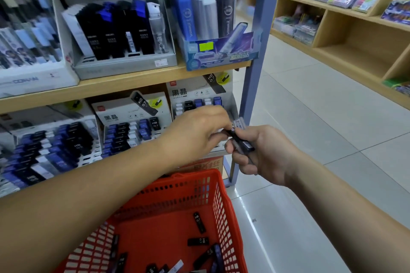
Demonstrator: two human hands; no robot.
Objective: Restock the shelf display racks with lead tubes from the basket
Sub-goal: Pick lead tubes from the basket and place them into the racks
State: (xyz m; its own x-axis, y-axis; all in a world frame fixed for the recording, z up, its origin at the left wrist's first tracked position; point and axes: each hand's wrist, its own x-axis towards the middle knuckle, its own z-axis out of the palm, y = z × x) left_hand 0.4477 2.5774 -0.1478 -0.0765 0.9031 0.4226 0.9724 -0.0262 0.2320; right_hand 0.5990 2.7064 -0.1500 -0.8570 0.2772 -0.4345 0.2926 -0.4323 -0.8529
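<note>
Though glossy, pale tiled shop floor (321,131)

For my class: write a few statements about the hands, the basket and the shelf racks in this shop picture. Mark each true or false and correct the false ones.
1. The red basket is empty. False: loose lead tubes lie on its floor.
2. The right hand grips a bundle of lead tubes. True.
3. The left hand rests on the basket's rim. False: it is raised beside the right hand, and its fingertips pinch a black lead tube from that bundle.
4. The display racks under the wooden shelf board hold blue, black and white tubes. True.
</note>
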